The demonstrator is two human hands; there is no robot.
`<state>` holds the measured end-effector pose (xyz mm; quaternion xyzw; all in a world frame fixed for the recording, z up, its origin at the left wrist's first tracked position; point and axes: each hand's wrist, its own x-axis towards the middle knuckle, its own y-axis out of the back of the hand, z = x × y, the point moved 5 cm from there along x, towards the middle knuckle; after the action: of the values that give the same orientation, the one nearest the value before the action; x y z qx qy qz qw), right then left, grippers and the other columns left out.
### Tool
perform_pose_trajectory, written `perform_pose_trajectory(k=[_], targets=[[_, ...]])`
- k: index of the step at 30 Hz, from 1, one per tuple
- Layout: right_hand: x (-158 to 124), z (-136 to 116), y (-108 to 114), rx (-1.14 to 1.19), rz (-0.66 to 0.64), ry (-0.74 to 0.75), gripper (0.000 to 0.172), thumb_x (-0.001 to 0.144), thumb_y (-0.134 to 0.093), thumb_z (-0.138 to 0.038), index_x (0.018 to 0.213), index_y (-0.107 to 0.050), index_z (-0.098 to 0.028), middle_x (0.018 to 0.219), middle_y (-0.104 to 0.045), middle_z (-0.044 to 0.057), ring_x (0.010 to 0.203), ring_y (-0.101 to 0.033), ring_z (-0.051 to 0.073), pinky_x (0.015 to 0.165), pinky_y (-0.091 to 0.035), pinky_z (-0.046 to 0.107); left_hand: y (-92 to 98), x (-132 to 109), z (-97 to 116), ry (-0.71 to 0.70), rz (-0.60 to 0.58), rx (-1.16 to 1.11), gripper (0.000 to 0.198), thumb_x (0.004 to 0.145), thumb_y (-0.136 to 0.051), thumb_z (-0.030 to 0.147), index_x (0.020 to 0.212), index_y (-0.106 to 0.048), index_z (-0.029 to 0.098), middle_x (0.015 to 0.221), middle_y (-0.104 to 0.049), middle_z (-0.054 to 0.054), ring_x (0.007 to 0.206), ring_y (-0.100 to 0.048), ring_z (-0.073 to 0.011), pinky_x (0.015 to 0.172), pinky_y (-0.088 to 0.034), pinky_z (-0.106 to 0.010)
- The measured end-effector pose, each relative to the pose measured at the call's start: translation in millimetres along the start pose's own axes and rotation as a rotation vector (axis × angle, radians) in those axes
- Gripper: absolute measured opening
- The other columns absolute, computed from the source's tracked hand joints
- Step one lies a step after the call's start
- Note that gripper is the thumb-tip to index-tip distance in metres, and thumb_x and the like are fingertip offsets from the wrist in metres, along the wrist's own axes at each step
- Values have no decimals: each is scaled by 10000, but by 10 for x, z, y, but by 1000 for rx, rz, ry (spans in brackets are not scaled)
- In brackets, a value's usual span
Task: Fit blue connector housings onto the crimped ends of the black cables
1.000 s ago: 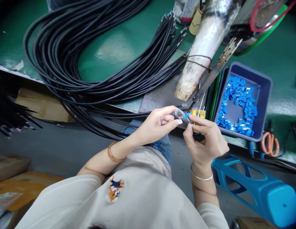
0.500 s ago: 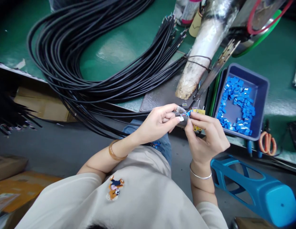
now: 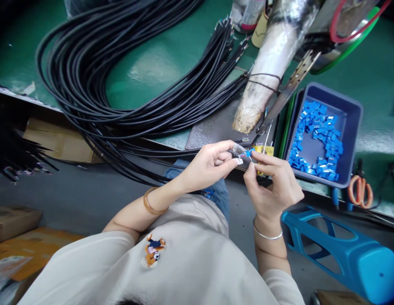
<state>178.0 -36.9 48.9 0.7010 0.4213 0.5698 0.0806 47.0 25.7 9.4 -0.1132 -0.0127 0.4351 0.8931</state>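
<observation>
My left hand point(image 3: 214, 163) is closed, thumb and index finger pinching the end of a black cable. Thin coloured wires stick out past those fingertips. At the wires' ends sits a small blue connector point(image 3: 248, 153). My right hand point(image 3: 275, 180) meets it from the other side, index fingertip against the connector and thumb just below, in a pinch. A thin pale wire shows between those fingers, partly hidden. Black cables point(image 3: 152, 120) lie in a big looped bundle to the left, some running toward my left hand.
A grey-blue bin point(image 3: 349, 144) of blue connectors stands right of my hands. Beyond it are orange-handled scissors point(image 3: 360, 191) and a blue stool point(image 3: 371, 258) below. A plastic-wrapped tube point(image 3: 263, 76) and a slotted metal arm point(image 3: 289, 91) slant down above my hands. A yellow object point(image 3: 263, 150) sits behind my right fingers.
My right fingers have shifted slightly left and down, and more of the blue connector shows between the hands. My left hand has barely moved.
</observation>
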Motion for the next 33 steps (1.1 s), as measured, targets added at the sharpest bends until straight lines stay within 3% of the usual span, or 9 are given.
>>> perform_pose_trajectory(k=[5, 9, 13, 16, 19, 21, 27, 30, 33], targets=[[-24, 20, 33, 40, 69, -25, 212, 765, -737, -55, 864, -630, -209, 912, -786, 11, 793, -760, 152, 700, -605, 247, -24, -25, 22, -36, 9, 61, 208, 933, -593, 311, 1001, -589, 115, 550, -435, 71, 475, -382, -52, 468, -309, -177], [-61, 122, 109, 162, 165, -219, 101, 862, -679, -148, 916, -615, -204, 853, -763, 0, 708, -751, 152, 599, -585, 249, -16, -84, 74, -126, 79, 225, 130, 875, -603, 197, 771, -590, 120, 601, -475, 37, 518, -398, -52, 495, -336, -185], [-69, 191, 124, 189, 43, -470, 107, 950, -611, -292, 918, -562, -202, 688, -681, -46, 539, -672, 102, 499, -502, 202, -19, -141, 176, -416, 86, 484, 121, 904, -592, 165, 828, -670, 112, 668, -600, -3, 570, -452, -70, 554, -387, -201], [-29, 186, 108, 270, -65, -552, 143, 953, -615, -323, 902, -546, -209, 632, -603, -74, 494, -631, 78, 451, -455, 171, -41, -191, 229, -680, 67, 684, 138, 942, -566, 148, 906, -695, 115, 741, -682, -47, 663, -553, -110, 687, -460, -252], [14, 191, 86, 363, -113, -582, 157, 916, -670, -310, 872, -553, -214, 684, -595, -75, 493, -621, 63, 437, -468, 158, -45, -227, 255, -782, 56, 753, 166, 961, -538, 146, 918, -698, 133, 771, -710, -63, 714, -607, -135, 758, -485, -291], [20, 193, 49, 460, -146, -588, 168, 893, -699, -299, 853, -560, -214, 707, -611, -71, 513, -637, 69, 476, -521, 170, -17, -224, 267, -708, 45, 640, 155, 961, -543, 147, 921, -692, 131, 793, -720, -62, 725, -626, -128, 749, -496, -275], [-48, 129, 14, 481, -24, -432, 106, 884, -704, -225, 881, -598, -223, 780, -657, -44, 620, -697, 103, 570, -597, 226, 72, -127, 109, -103, -31, -8, 220, 937, -619, 318, 838, -590, 124, 618, -619, 9, 422, -420, -27, 411, -327, -168], [-69, 78, 52, 337, 57, -331, 89, 876, -710, -202, 885, -621, -214, 797, -682, -29, 669, -720, 118, 602, -594, 236, 80, -107, 115, -92, -43, -87, 209, 896, -677, 299, 848, -600, 111, 616, -616, 11, 435, -414, -15, 415, -321, -149], [-77, 87, 121, 297, 107, -402, 49, 905, -683, -231, 924, -648, -202, 702, -676, -49, 502, -642, 84, 452, -477, 197, 82, -98, 131, -126, -15, -78, 176, 872, -697, 251, 817, -613, 107, 615, -616, 12, 472, -459, -19, 458, -367, -142]])
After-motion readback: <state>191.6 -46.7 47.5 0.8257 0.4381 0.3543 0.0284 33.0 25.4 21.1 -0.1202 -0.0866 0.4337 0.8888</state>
